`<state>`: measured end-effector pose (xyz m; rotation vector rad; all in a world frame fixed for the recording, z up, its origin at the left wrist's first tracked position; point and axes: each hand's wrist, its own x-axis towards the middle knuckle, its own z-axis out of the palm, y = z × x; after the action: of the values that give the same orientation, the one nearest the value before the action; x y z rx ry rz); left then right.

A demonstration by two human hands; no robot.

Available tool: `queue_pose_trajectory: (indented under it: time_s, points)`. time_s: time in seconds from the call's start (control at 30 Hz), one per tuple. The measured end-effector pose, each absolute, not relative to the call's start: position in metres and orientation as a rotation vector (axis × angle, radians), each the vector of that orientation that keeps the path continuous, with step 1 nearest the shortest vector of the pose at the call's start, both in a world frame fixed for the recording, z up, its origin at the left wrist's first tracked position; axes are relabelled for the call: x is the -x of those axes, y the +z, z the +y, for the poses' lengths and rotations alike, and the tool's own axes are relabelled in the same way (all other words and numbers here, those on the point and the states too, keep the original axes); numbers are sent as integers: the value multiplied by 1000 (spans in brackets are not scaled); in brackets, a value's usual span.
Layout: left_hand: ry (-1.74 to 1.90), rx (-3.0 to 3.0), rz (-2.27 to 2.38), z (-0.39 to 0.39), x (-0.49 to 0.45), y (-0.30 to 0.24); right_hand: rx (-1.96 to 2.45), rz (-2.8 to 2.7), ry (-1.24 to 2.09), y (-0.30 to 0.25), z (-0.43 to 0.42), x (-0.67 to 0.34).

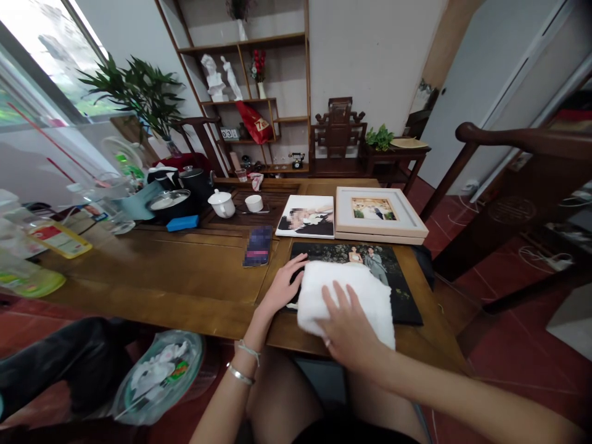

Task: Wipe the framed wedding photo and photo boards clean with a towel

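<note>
A dark photo print (370,262) of a couple lies flat on the wooden table (176,271) in front of me. A folded white cloth (351,290) rests on its near left part. My right hand (345,327) lies flat on the cloth with fingers stretched out. My left hand (282,287) rests open on the print's left edge, fingers touching the cloth's side. Bracelets circle my left wrist.
Behind the print lie an unframed photo (308,217) and a white framed picture (377,213). A phone (258,246) lies to the left. A tea tray with white cups (222,203), pots and bottles crowds the far left. A wooden armrest (509,139) rises at right.
</note>
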<state>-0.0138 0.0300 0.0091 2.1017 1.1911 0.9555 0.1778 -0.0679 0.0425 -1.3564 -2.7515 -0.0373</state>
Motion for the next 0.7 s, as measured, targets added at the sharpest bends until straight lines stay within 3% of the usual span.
queue_pose_trajectory:
  time_s: [0.1,0.33,0.47,0.7]
  points:
    - [989,-1998,1169,30,12,13,1190,-2816,53,45,-83,-174]
    - [1053,-1805,1177,29,9,10,1363,-2669,-22,59,-32,-162]
    - [1075,-1725,1164,29,10,9,1249,-2682,-55,56,-38,-149]
    - [1018,-2055,1199,27,8,8,1135,-2650,193,55,-68,-193]
